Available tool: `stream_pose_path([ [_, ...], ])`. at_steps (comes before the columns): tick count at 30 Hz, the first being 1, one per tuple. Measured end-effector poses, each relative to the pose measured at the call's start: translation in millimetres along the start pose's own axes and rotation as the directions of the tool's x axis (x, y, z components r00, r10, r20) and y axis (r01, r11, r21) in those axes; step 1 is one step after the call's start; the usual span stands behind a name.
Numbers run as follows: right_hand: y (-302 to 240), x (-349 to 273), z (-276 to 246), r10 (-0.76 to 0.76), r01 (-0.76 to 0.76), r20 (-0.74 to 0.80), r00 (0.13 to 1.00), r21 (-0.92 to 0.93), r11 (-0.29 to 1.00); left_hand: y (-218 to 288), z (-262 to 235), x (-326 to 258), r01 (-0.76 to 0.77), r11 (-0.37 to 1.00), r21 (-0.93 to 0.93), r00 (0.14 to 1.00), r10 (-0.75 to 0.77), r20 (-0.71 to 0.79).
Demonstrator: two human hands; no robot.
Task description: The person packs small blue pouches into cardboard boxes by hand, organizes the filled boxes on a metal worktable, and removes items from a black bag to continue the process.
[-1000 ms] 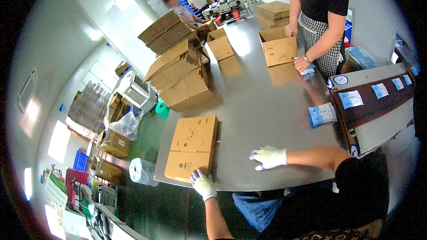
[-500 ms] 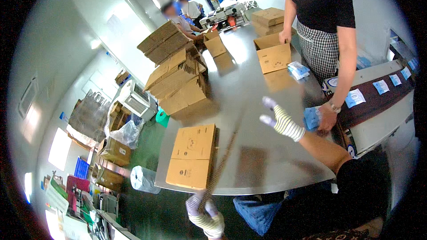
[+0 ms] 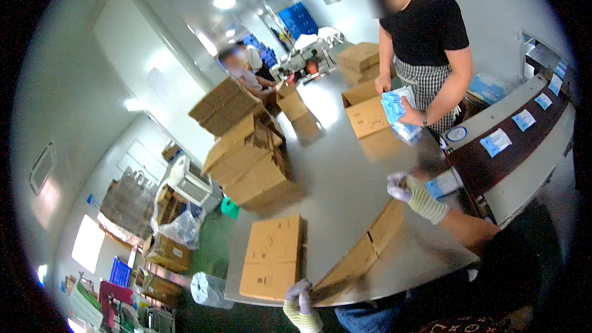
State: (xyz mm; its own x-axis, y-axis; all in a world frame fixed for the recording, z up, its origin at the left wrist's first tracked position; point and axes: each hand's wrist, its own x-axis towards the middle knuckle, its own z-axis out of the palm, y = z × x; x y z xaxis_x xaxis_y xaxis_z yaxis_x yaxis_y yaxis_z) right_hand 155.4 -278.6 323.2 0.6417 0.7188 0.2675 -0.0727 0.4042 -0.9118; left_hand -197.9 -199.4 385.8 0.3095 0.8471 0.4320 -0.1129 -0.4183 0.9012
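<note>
A flattened cardboard box (image 3: 364,253) slants across the near part of the metal table, tilted up on edge, with a dark seam across its middle. My right hand (image 3: 419,197), in a striped glove with pale purple fingertips, is closed on its far right end. At its near left end my left hand (image 3: 301,306), gloved alike, has its fingers curled in around the edge beside the table rim. Just left of it lies a flat folded carton (image 3: 271,253) with small dark print. Beyond my right hand a blue-and-white packet (image 3: 445,184) rests at the table's right side.
Piled cartons (image 3: 246,154) stand at the table's left edge. Across the table (image 3: 330,191), a co-worker holds blue packets (image 3: 393,106) by an open box (image 3: 367,117). A dark conveyor (image 3: 505,163) carrying several packets runs along the right. Another open box (image 3: 296,108) stands farther back.
The flattened box has turned its broad side toward me. My right hand has closed on its far end. The co-worker has lifted packets toward the open box. The view has shifted.
</note>
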Motion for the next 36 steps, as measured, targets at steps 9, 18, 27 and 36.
stream_pose_path([
  [9,-62,-13,23,0.070,0.034,0.344,0.937,-0.287,0.957,-17,7,17,0.261,0.948,-0.184,0.913,-0.304,-0.272],
  [18,3,14,45,0.137,0.137,0.369,0.919,-0.627,0.767,25,39,20,-0.179,0.660,0.730,0.974,0.014,0.226],
  [27,59,17,49,0.190,0.155,0.394,0.900,-0.693,0.704,14,55,47,-0.493,0.561,0.665,0.535,-0.407,0.740],
  [36,26,11,44,0.355,0.135,0.438,0.826,-0.765,0.629,-44,73,38,-0.748,0.480,0.458,0.530,0.017,0.848],
])
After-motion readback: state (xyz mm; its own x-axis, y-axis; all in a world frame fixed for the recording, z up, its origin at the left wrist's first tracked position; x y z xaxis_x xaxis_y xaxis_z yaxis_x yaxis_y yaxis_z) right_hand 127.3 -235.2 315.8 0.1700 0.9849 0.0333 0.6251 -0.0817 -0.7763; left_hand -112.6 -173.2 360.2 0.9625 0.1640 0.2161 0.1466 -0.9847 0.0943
